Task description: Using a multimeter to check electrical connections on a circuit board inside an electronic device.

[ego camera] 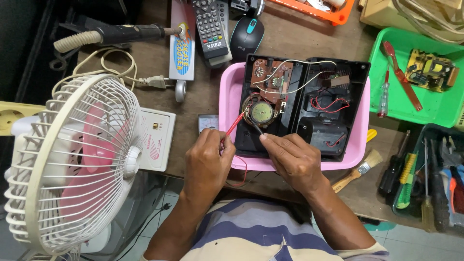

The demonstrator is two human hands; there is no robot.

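On brown workbench (203, 92) — pink tray (227, 96), fan (72, 164)

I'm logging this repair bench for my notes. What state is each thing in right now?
Black device case: opened, circuit board and wires exposed, lying in the pink tray.
Red probe: held in left hand, tip at the round speaker.
Black probe: pinched by right hand, tip at the speaker.
Desk fan: blades look still.
Power plug: unplugged, lying loose.
Paintbrush: lying idle.
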